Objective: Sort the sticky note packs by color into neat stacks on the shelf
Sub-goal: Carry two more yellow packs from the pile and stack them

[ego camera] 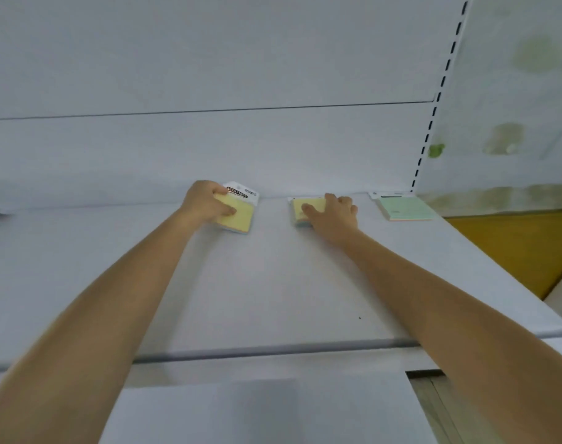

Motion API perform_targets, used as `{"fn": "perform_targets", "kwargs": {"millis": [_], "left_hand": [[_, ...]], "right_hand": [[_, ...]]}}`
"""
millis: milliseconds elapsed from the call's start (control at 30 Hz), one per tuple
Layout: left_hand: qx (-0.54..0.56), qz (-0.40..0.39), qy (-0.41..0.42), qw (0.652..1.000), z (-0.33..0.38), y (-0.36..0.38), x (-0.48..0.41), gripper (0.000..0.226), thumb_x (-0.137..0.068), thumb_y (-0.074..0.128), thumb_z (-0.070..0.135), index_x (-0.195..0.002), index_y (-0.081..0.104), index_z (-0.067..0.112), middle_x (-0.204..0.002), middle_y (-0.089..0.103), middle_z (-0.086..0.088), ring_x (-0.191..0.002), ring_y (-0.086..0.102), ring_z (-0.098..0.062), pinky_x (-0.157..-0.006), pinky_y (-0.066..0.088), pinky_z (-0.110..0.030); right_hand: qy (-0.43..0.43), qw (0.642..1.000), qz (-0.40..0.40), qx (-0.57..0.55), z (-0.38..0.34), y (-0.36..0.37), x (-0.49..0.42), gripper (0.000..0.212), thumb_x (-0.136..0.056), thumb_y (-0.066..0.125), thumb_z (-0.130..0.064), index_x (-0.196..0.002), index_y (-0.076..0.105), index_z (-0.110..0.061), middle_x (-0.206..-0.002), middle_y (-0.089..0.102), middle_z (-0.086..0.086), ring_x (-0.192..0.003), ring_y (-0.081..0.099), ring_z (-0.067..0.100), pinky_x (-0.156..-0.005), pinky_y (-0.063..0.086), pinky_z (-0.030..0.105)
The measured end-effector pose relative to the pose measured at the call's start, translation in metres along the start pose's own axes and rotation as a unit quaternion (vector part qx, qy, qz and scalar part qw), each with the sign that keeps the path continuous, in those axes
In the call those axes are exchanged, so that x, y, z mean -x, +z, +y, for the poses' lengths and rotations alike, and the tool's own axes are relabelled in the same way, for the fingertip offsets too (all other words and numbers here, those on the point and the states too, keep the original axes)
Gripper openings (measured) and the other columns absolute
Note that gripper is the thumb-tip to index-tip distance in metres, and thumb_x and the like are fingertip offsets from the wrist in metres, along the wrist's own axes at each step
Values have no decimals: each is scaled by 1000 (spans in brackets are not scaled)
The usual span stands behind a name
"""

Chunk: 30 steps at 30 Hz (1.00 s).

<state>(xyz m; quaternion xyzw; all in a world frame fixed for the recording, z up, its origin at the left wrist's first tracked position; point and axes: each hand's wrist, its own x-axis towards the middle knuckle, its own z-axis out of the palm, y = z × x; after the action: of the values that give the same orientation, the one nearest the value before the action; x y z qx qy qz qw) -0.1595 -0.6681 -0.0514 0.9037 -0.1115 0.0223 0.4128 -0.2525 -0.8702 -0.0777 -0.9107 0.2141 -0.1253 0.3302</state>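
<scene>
Yellow packs, two of them, both far back on the white shelf near its rear wall. Landmark used: the green pack, lying flat and untouched at the shelf's right end by the slotted upright.

Left hand is well to the left of the green pack. Its fingers are clamped on a yellow pack, thumb across the top face, the rest curled over the far edge. The pack looks tilted, near edge low; whether it is lifted clear or only tipped cannot be told. Probably held this way to carry it across.

Right hand sits between that pack and the green one, nearer the green. Fingers together, laid flat over a second yellow pack resting on the shelf: pressing or steadying, not clearly gripping. Likely the base of the yellow stack, pinned so that it will not slide.

Green is kept apart, which suits sorting by colour.

Writing: the held pack's white header card reads "STICKY NOTE" on a dark band; smaller print is illegible. The green pack's header is too blurred to read.
</scene>
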Motion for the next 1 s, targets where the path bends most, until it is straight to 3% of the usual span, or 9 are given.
{"fn": "perform_targets", "kwargs": {"millis": [200,333,400,467,567,667,733,867,1000], "left_hand": [[210,29,-24,977,38,9,5,51,-75,72,4,-122,55,2,-112,54,-11,-94,54,-20,-83,44,-28],[247,19,-12,969,70,40,6,52,-75,72,4,-123,53,-3,-109,54,-11,-85,56,-18,-69,45,-19],[232,16,-10,973,79,59,4,53,-75,73,6,-123,53,-2,-118,56,-16,-87,55,-17,-80,46,-24],[197,11,-4,980,85,77,4,55,-73,75,9,-123,54,0,-127,55,-17,-97,52,-18,-93,44,-29],[84,9,31,996,87,101,5,53,-74,74,16,-122,55,1,-132,54,-15,-114,53,-21,-100,38,-28],[-41,-2,76,996,84,113,7,45,-82,64,30,-121,57,9,-135,53,-11,-128,45,-23,-105,33,-29],[-59,-34,85,994,81,113,8,45,-85,58,41,-123,57,17,-138,48,-11,-133,39,-22,-111,30,-32],[-70,-134,111,982,72,109,17,62,-76,66,49,-131,49,25,-138,38,-10,-132,38,-22,-97,30,-24],[-102,-125,137,977,67,110,19,59,-83,63,38,-136,44,20,-138,39,-17,-134,35,-26,-92,26,-20]], "right_hand": [[-65,993,-91,-26,24,-26,-5,68,-87,57,-39,-143,26,-16,-147,26,15,-134,33,29,-107,31,34],[-121,990,-67,-24,43,-32,3,69,-84,62,-24,-143,28,-13,-143,32,14,-123,45,24,-103,34,28],[-115,991,-64,-2,47,-37,6,74,-84,61,-29,-144,22,-12,-147,27,13,-133,35,25,-108,30,31],[-104,988,-73,92,53,-44,8,75,-84,57,-42,-142,24,-9,-148,26,12,-138,23,26,-111,26,36],[-93,973,-107,183,61,-52,12,67,-87,43,-55,-132,39,-6,-146,31,11,-137,23,27,-109,28,39],[-103,969,-107,200,63,-48,16,67,-89,36,-55,-134,37,-5,-148,29,10,-138,20,27,-112,22,37],[-107,969,-99,201,63,-45,17,68,-90,35,-55,-136,34,-5,-149,27,11,-140,18,26,-114,18,36],[-112,966,-99,211,65,-46,15,69,-90,33,-55,-137,32,-4,-149,26,13,-140,19,28,-114,17,36],[-114,964,-105,217,66,-43,16,69,-90,32,-55,-138,31,-4,-149,25,13,-140,18,28,-114,16,36]]}}
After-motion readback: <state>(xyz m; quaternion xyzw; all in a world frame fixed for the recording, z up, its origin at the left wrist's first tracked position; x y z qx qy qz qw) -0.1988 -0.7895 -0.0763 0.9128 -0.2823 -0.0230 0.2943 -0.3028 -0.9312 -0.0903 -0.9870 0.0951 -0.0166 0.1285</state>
